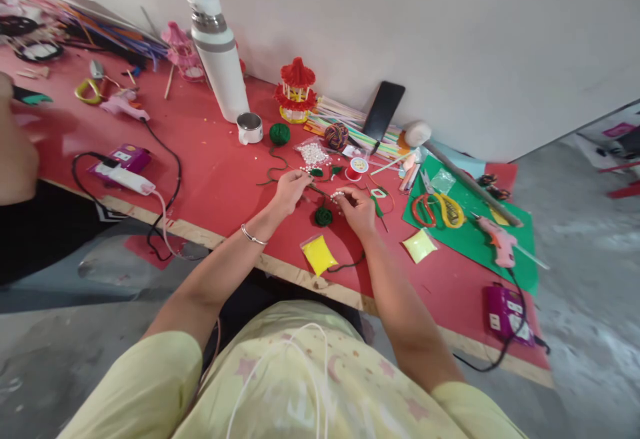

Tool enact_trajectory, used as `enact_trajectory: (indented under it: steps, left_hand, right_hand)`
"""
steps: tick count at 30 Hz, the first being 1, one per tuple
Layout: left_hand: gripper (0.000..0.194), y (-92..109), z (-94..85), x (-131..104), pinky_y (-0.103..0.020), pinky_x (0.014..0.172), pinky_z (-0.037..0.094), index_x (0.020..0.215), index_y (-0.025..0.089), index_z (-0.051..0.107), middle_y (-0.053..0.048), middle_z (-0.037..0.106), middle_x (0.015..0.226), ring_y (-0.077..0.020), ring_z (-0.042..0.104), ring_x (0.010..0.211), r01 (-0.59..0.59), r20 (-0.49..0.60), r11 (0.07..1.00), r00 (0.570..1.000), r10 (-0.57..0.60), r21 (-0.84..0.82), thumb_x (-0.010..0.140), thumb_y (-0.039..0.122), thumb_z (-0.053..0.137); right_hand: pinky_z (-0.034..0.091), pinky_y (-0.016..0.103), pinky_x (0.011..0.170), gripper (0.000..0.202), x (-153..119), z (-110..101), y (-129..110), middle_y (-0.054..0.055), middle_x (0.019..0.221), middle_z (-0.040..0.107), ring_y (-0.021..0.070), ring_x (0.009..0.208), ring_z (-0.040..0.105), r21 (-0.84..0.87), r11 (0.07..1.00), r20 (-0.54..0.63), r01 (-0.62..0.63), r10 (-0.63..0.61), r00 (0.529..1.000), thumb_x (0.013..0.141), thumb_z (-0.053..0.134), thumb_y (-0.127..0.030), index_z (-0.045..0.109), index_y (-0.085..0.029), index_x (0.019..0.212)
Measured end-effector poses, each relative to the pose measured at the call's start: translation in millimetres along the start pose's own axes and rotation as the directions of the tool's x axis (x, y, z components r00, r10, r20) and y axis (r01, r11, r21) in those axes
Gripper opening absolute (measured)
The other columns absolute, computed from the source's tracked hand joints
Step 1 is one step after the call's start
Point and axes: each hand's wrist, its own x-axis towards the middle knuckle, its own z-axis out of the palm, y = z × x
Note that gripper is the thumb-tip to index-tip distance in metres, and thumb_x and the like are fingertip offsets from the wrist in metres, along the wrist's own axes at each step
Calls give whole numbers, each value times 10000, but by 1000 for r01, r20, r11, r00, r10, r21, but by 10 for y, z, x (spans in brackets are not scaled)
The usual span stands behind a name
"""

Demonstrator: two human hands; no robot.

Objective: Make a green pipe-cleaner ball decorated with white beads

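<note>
My left hand (pixel 294 191) pinches one end of a thin dark green strand (pixel 318 190) above the red table. At the strand's other end, my right hand (pixel 359 211) has its fingers closed on a short string of white beads (pixel 337 196). Just below and between the hands lies a dark green yarn coil (pixel 323 216). Beyond them are a bag of white beads (pixel 313 153), small green pieces and a red thread spool (pixel 357 169). A green-handled crochet hook (pixel 377 205) rests right of my right hand.
A white thermos (pixel 218 59) and metal cup (pixel 249 128) stand at the back left. Scissors (pixel 445 210) and a pink glue gun (pixel 500 240) lie on a green sheet at right. Yellow packets (pixel 320 255) sit near the front edge. Another person's arm (pixel 16 149) is far left.
</note>
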Motion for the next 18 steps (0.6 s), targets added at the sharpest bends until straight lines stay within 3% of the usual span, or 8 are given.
enact_trajectory:
  steps: [3,5,6,8,10,11,14,18]
  left_hand:
    - [101,42,-63,34,-229,520,488,745,139,596,-69,700,783,-125,625,614,142,124,972,985,-119,-188,700,212,648]
    - [111,42,-95,41,-221,480,436,739,148,592,-52,678,724,-100,551,523,159,176,977,975,-133,-140,702,247,627]
    - [118,37,-111,36,-216,465,402,747,155,601,-35,666,697,-87,506,485,98,188,994,978,-86,-55,708,262,627]
    - [129,28,-148,6,-215,495,386,781,167,647,-18,680,708,-87,503,501,-160,249,967,963,108,198,707,273,653]
    - [162,28,-197,-31,-223,586,423,828,188,725,-18,727,771,-119,591,621,-432,382,783,884,270,448,687,265,699]
    - [174,32,-225,-47,-229,622,431,837,203,760,-16,740,780,-138,623,677,-514,451,667,845,287,539,680,266,717]
    - [131,45,-297,-57,-229,628,415,798,255,812,-3,749,730,-160,652,702,-592,566,452,797,209,667,691,269,738]
    - [99,40,-319,-25,-208,586,392,734,294,826,-2,775,737,-154,656,672,-569,571,465,806,154,678,710,243,745]
  right_hand:
    - [577,331,766,249,-78,-8,27,52,924,790,213,825,731,-92,992,6,85,-84,996,898,687,-425,775,-219,1006]
    - [566,328,807,219,-107,-11,25,50,967,792,213,875,736,-157,976,25,150,-147,989,920,673,-395,779,-225,1008]
    - [561,323,799,213,-114,-13,20,51,973,790,210,877,735,-182,967,39,176,-171,984,932,663,-385,779,-225,1011]
    - [556,315,786,216,-115,-14,12,55,973,786,206,878,730,-218,952,74,217,-206,976,952,639,-375,778,-223,1018]
    - [553,317,805,232,-110,-15,7,61,981,782,206,888,724,-251,934,112,254,-233,966,971,612,-373,775,-223,1039]
    - [551,319,817,240,-107,-16,5,63,987,778,206,893,720,-270,924,127,272,-246,961,978,601,-375,773,-225,1052]
    - [541,326,824,258,-109,-30,-7,70,999,767,210,900,710,-319,893,165,316,-276,947,990,588,-382,769,-230,1092]
    - [527,334,820,235,-125,-77,-40,71,990,768,220,916,704,-355,871,241,340,-266,933,986,599,-373,776,-249,1080]
